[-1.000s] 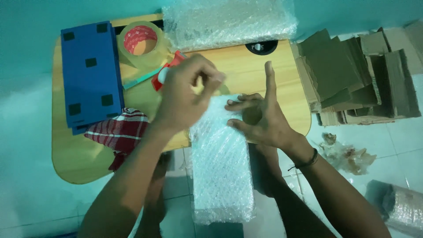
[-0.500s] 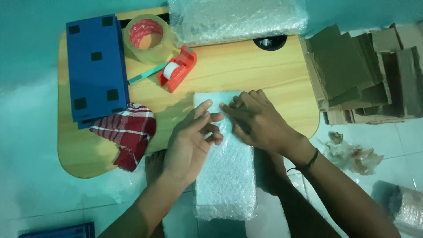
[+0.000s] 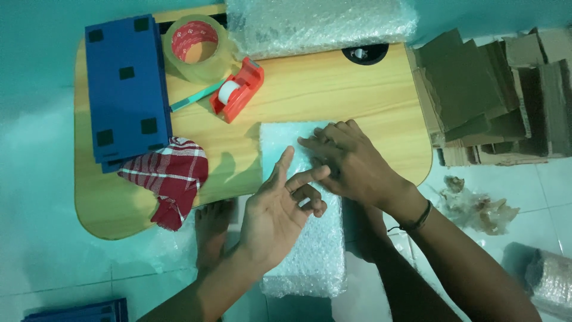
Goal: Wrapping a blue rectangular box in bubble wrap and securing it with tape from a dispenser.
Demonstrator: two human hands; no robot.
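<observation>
Low wooden table [image 3: 369, 89], items on it:

Bubble-wrapped parcel [image 3: 310, 250]: hangs over the near edge. Right hand [image 3: 351, 164] presses flat on its top; left hand [image 3: 277, 209] hovers beside, fingers loosely spread, gripping nothing.

Blue panel [image 3: 125, 89]: left edge.

Checked cloth [image 3: 170, 176]: near-left corner.

Tape roll [image 3: 193, 45], red tape dispenser [image 3: 238, 89]: far side.

Bubble-wrap roll [image 3: 322, 24]: far edge.

Cardboard pieces [image 3: 494, 95]: stacked on the floor off the right edge.

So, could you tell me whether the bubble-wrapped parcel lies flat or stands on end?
Flat: the bubble-wrapped parcel lies lengthwise over the table edge, right hand pressing it.
</observation>
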